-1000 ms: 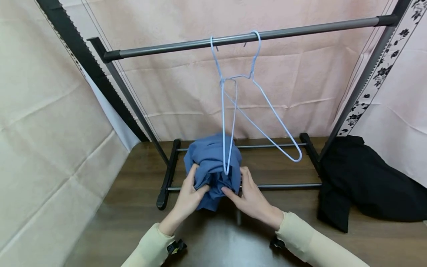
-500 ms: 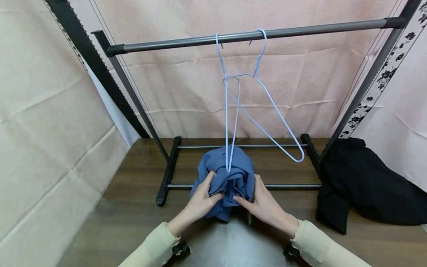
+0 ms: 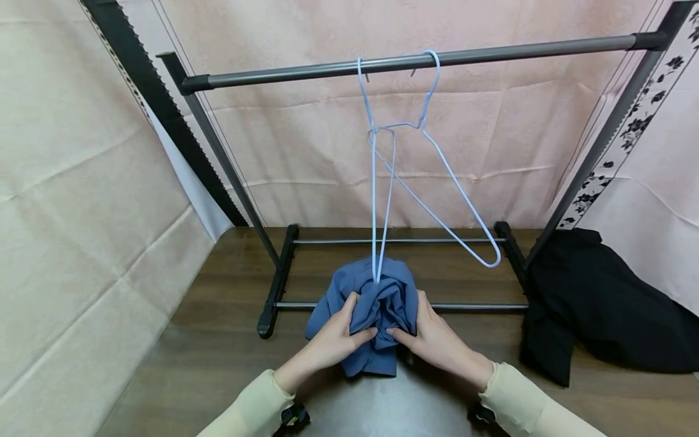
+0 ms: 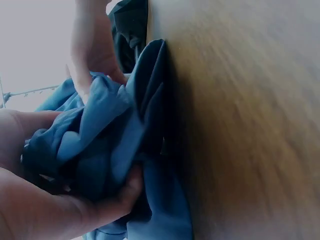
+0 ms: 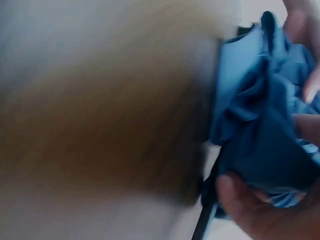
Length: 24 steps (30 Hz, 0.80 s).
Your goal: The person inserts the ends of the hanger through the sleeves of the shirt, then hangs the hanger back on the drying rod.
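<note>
A bunched blue cloth garment (image 3: pixel 371 288) is held between both hands just above the table, its lower end hanging toward the front. My left hand (image 3: pixel 335 334) grips its left side, the thumb curled over the folds. On the other side my right hand (image 3: pixel 439 340) pinches it, with the thumb pointing inward. The left wrist view shows the blue garment (image 4: pixel 107 135) folded in several layers between the hands. In the right wrist view, fingers also close round the blue garment (image 5: pixel 265 105). Which part of the garment is uppermost I cannot tell.
Two light-blue hangers (image 3: pixel 423 124) hang from the rack's top bar (image 3: pixel 317 73), one reaching down in front of the garment. The rack's lower bar (image 3: pixel 475 308) runs behind the hands. A black garment (image 3: pixel 606 309) lies at the right on the wooden table (image 3: pixel 207 364).
Both hands have brought the blue garment toward the front and a little to the right in the head view. The grip stays on both sides; the hangers still hang on the bar.
</note>
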{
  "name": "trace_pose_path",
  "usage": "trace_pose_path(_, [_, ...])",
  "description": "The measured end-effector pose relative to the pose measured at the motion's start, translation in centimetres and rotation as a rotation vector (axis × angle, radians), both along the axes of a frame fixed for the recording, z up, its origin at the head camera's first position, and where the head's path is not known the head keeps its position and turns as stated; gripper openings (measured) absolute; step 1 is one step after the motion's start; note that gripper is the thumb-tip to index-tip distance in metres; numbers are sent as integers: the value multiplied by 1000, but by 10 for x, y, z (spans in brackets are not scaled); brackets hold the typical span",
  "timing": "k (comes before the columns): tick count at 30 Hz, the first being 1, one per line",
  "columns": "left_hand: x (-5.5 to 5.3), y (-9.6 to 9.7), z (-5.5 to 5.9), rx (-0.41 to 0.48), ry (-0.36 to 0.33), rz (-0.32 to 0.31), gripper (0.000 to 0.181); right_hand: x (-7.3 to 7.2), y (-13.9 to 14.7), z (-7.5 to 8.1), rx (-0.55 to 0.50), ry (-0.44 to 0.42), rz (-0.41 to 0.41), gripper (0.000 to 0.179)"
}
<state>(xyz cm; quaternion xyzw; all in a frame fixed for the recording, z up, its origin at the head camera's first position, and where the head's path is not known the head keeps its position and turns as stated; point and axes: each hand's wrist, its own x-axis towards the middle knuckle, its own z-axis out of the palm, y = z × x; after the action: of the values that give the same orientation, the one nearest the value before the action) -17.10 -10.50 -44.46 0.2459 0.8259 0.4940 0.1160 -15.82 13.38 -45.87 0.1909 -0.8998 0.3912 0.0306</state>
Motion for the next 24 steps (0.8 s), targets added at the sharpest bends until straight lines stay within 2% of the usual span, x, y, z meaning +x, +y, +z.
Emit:
trace_pose_path(7, [4,-6,3,-112,9,-35,44,0,5,7,34,-86,41,79])
trace_pose_path(13, [7,-14,10,-205,25,-69,42,2,10,9,58,-87,55,79])
trace_pose_path(17, [10,-19,19,-265,131,-40,39,4,14,15,52,-79,17,87])
trace_pose_path(21, [14,-23,30,-278,269,47,28,6,18,24,31,-33,-19,95])
trace_pose_path(24, [16,-25,37,-280,344,116,29,7,20,31,18,34,-29,95])
